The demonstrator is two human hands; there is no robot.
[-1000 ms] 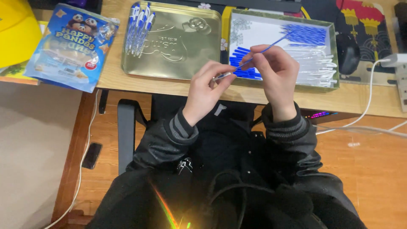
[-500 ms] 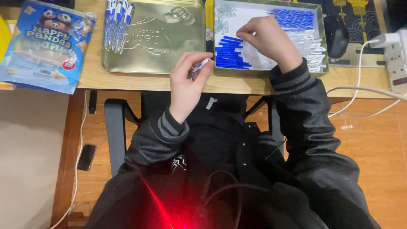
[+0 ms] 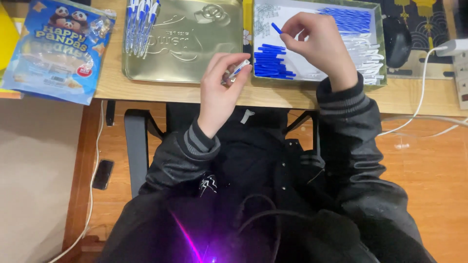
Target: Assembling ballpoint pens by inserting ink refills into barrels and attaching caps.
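Note:
My left hand [image 3: 220, 85] holds a clear pen barrel with a blue tip [image 3: 237, 71] over the table's front edge, beside a gold tin lid [image 3: 195, 44]. My right hand [image 3: 319, 41] pinches a small blue pen cap [image 3: 276, 28] above a shallow tray [image 3: 382, 53]. In that tray lie a pile of blue caps [image 3: 272, 62], a bundle of blue refills [image 3: 348, 19] and several clear barrels [image 3: 368, 56]. Several finished blue-and-white pens [image 3: 141, 22] rest on the left part of the gold lid.
A blue snack bag [image 3: 58, 46] lies at the table's left end. A black mouse [image 3: 397, 41] and a white power strip [image 3: 460, 63] with its cable sit at the right. A chair and wooden floor show below, with a dark phone-like object [image 3: 103, 174] on the floor.
My right hand lifted off the pile of blue caps with one cap pinched in it. My left hand stayed near the table edge with the barrel. The view shifted slightly.

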